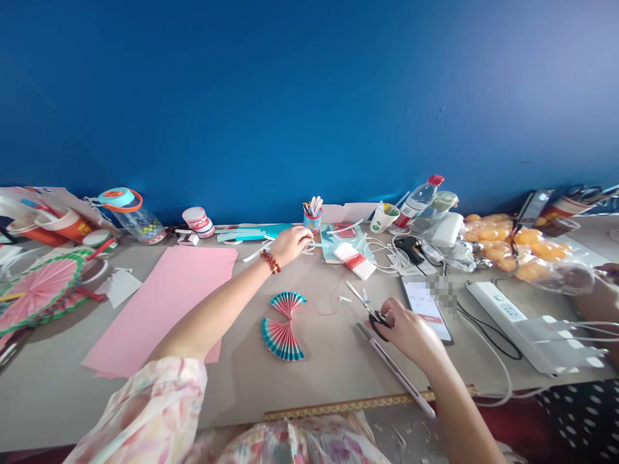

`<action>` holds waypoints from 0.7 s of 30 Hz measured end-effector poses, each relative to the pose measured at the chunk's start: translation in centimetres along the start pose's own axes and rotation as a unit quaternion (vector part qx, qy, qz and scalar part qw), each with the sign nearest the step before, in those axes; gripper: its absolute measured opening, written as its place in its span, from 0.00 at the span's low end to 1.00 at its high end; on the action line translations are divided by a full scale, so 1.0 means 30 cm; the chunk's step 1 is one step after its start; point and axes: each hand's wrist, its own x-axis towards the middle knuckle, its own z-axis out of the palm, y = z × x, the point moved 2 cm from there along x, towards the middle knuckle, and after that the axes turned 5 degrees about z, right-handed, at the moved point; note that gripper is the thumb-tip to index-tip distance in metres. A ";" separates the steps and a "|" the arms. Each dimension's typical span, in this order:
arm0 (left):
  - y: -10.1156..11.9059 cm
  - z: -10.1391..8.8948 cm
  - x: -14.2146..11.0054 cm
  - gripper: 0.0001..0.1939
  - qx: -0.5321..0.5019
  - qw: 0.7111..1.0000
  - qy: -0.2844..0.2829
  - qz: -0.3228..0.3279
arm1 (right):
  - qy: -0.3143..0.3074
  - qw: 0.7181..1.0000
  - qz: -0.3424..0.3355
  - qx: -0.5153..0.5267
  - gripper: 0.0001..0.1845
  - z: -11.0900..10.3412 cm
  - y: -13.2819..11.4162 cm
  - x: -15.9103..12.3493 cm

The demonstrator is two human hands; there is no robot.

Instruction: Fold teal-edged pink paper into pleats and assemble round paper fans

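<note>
My left hand (289,246) reaches to the back of the table, just in front of a small blue cup of pens (312,219). Its fingers are curled together; whether anything is between them I cannot make out, though a pale paper strip lies close by. In my right hand (411,332) is a pair of scissors (378,322), gripped by the black handles, blades pointing to the back left. A pleated pink and blue paper fan (285,334), pinched at its middle, lies between my arms. Under the right hand rests a long pale cutter (399,375).
Pink paper sheets (169,296) lie beneath my left forearm. Red thread on a white card (355,261), a phone (425,306) and a power strip (512,325) are to the right. Bottles and cups line the blue wall. Another person's hand (597,296) shows at far right.
</note>
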 end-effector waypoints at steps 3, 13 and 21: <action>-0.032 0.017 0.071 0.18 0.012 1.000 0.005 -0.007 | 0.003 0.999 0.031 -0.042 0.13 0.021 0.052 -0.009; 0.247 -0.004 -0.386 0.22 0.057 0.997 -0.003 -0.047 | 0.031 0.994 0.041 -0.095 0.11 0.036 0.007 0.009; 0.320 0.049 -0.518 0.08 0.022 0.986 -0.058 -0.154 | -0.024 0.996 -0.006 -0.090 0.12 0.003 -0.011 0.068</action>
